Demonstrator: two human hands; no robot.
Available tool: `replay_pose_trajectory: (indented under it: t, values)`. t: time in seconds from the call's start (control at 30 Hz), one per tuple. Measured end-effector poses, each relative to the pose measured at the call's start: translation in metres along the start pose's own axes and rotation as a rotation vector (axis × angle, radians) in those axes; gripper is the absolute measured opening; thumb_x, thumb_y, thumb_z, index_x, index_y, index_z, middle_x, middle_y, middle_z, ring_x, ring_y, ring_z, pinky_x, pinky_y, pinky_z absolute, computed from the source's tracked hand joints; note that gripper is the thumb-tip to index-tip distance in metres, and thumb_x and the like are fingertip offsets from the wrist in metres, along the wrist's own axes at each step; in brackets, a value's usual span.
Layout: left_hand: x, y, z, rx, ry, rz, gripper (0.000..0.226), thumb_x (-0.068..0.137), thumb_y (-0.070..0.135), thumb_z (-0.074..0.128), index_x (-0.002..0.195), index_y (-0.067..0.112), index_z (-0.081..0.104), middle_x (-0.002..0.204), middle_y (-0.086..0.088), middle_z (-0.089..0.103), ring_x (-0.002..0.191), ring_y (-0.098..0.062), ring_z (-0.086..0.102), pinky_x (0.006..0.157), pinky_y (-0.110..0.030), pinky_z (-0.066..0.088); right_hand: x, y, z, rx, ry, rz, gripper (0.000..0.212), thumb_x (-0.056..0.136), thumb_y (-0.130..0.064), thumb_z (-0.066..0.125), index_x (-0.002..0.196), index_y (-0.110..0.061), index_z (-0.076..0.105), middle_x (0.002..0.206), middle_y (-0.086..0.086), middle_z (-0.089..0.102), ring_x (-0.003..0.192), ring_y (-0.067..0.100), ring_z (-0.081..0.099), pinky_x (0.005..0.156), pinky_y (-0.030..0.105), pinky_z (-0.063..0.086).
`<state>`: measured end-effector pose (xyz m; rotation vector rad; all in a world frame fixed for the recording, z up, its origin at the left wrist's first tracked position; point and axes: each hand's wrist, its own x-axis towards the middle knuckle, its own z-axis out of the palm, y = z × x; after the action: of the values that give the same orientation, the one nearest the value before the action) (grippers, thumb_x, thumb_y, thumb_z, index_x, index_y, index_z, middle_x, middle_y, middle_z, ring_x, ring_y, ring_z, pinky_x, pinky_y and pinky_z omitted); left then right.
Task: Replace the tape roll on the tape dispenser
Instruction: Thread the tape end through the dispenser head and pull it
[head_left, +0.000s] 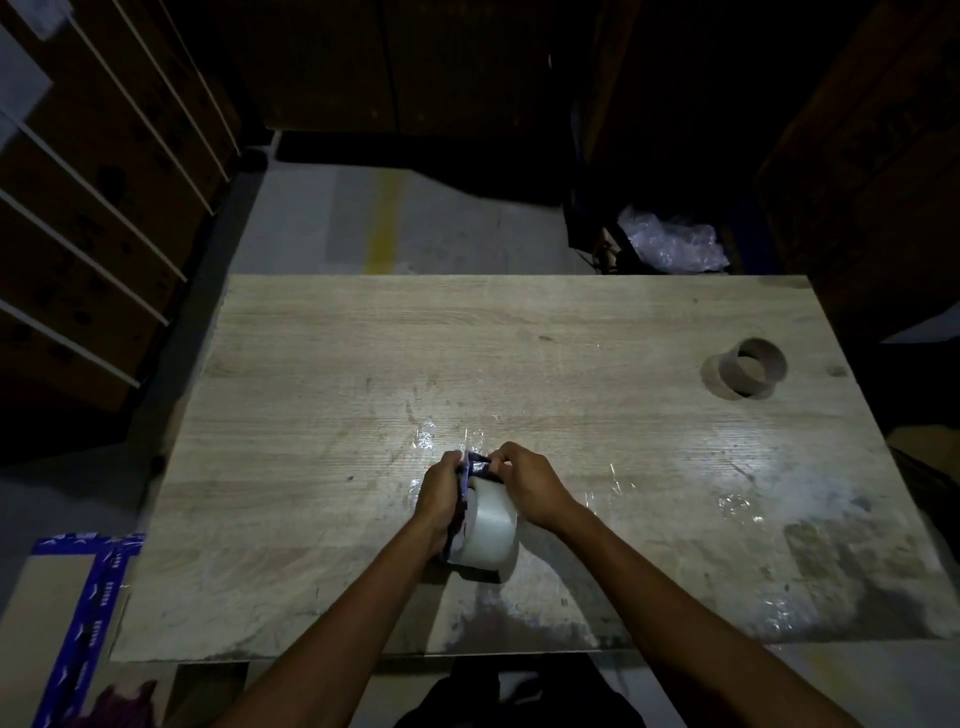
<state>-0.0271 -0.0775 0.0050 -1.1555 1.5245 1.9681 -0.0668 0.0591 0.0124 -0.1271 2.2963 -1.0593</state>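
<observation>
A full roll of clear tape (491, 527) sits mounted on a dark blue tape dispenser (475, 467), held just above the wooden table (337, 364) near its front middle. My left hand (441, 493) grips the dispenser's left side, partly hiding its frame. My right hand (524, 486) pinches the dispenser's front end, above the roll; the fingertips hide what they touch. An empty brown cardboard tape core (748, 369) lies on its side at the table's far right.
Scraps of clear tape (426, 434) stick to the table ahead of my hands and to the right. Cardboard boxes stand stacked on the left and right. A bin with crumpled plastic (670, 241) stands behind the table. A box with blue tape (88, 597) lies at lower left.
</observation>
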Motion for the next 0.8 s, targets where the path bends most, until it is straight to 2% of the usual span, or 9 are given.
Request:
replay_pose_trajectory:
  t: [0.07,0.17,0.3,0.4,0.43,0.5,0.6,0.67,0.8]
  values:
    - [-0.009,0.007,-0.002,-0.078,-0.077,-0.025,0.054,0.098,0.047,0.041,0.086,0.003,0.071,0.074,-0.015,0.074,0.076,-0.034,0.066,0.072,-0.038,0.051,-0.01,-0.011,-0.006,-0.028,0.001,-0.054,0.019,0.098,-0.02,0.05,0.091,-0.007,0.062,0.104,0.009,0.068,0.094,0.024,0.062,0.085,0.04,0.048]
    - [-0.002,0.007,-0.006,-0.159,-0.189,-0.029,0.066,0.103,0.054,0.026,0.093,0.007,0.071,0.081,-0.015,0.077,0.072,-0.028,0.074,0.073,-0.038,0.051,-0.022,-0.028,-0.016,-0.132,-0.002,-0.156,0.021,0.099,-0.022,0.048,0.091,-0.007,0.06,0.106,0.01,0.066,0.094,0.025,0.06,0.084,0.041,0.047]
    - [-0.009,0.014,0.0,-0.167,-0.226,0.005,0.074,0.095,0.068,0.028,0.105,0.008,0.071,0.093,-0.018,0.077,0.08,-0.029,0.075,0.071,-0.039,0.057,-0.032,-0.048,-0.032,-0.253,0.043,-0.234,0.02,0.1,-0.025,0.045,0.096,-0.014,0.061,0.102,0.004,0.065,0.088,0.024,0.058,0.074,0.039,0.045]
    - [-0.014,0.02,0.008,-0.169,-0.194,0.092,0.08,0.082,0.075,0.038,0.106,0.007,0.072,0.105,-0.025,0.073,0.092,-0.036,0.072,0.085,-0.048,0.056,-0.036,-0.06,-0.041,-0.417,0.112,-0.308,0.02,0.101,-0.026,0.046,0.103,-0.016,0.063,0.112,0.003,0.063,0.099,0.023,0.053,0.07,0.036,0.043]
    - [-0.016,0.023,0.009,-0.158,-0.192,0.119,0.079,0.083,0.075,0.038,0.104,0.008,0.073,0.103,-0.024,0.073,0.091,-0.036,0.072,0.084,-0.047,0.056,-0.038,-0.063,-0.043,-0.467,0.136,-0.349,0.021,0.101,-0.025,0.046,0.106,-0.014,0.063,0.119,0.003,0.06,0.105,0.022,0.051,0.071,0.035,0.043]
    - [-0.022,0.031,0.012,-0.149,-0.204,0.182,0.071,0.094,0.067,0.031,0.097,0.01,0.073,0.089,-0.017,0.076,0.079,-0.028,0.075,0.071,-0.038,0.059,-0.042,-0.069,-0.047,-0.503,0.169,-0.408,0.024,0.101,-0.025,0.045,0.109,-0.012,0.064,0.135,0.001,0.053,0.118,0.02,0.046,0.075,0.033,0.046]
    - [-0.026,0.042,0.015,-0.135,-0.213,0.274,0.069,0.102,0.057,0.019,0.092,0.011,0.07,0.074,-0.007,0.077,0.068,-0.021,0.074,0.056,-0.029,0.059,-0.049,-0.082,-0.055,-0.462,0.172,-0.424,0.023,0.102,-0.024,0.044,0.105,-0.012,0.064,0.135,0.002,0.055,0.117,0.019,0.049,0.082,0.034,0.048]
    - [-0.031,0.05,0.017,-0.133,-0.212,0.313,0.071,0.101,0.058,0.018,0.091,0.012,0.07,0.073,-0.006,0.077,0.068,-0.02,0.074,0.057,-0.029,0.059,-0.053,-0.09,-0.06,-0.449,0.185,-0.431,0.02,0.101,-0.021,0.045,0.1,-0.011,0.063,0.129,0.005,0.058,0.112,0.022,0.052,0.085,0.039,0.05]
    - [-0.04,0.059,0.017,-0.112,-0.23,0.365,0.072,0.099,0.061,0.02,0.093,0.011,0.071,0.08,-0.01,0.076,0.073,-0.023,0.073,0.066,-0.034,0.059,-0.053,-0.099,-0.071,-0.469,0.211,-0.47,0.02,0.1,-0.02,0.046,0.102,-0.01,0.063,0.136,0.006,0.055,0.113,0.026,0.051,0.088,0.04,0.048]
